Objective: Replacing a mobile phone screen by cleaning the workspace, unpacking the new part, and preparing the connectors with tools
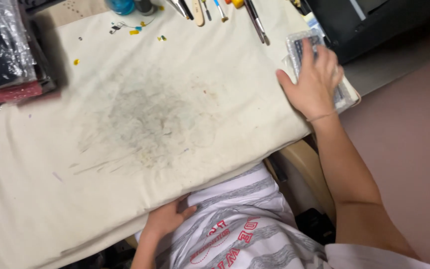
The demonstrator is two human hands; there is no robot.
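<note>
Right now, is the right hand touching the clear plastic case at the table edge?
Touching. The head view shows the right hand lying flat on top of the clear case, fingers spread over it.

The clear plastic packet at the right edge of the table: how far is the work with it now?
Done: nothing shows as finished; the stained cream cloth is bare in the middle. In hand: the right hand lies flat on the clear plastic packet, fingers spread, not lifting it. The left hand rests at the cloth's near edge. Left: the metal hand tools lie untouched at the far edge.
</note>
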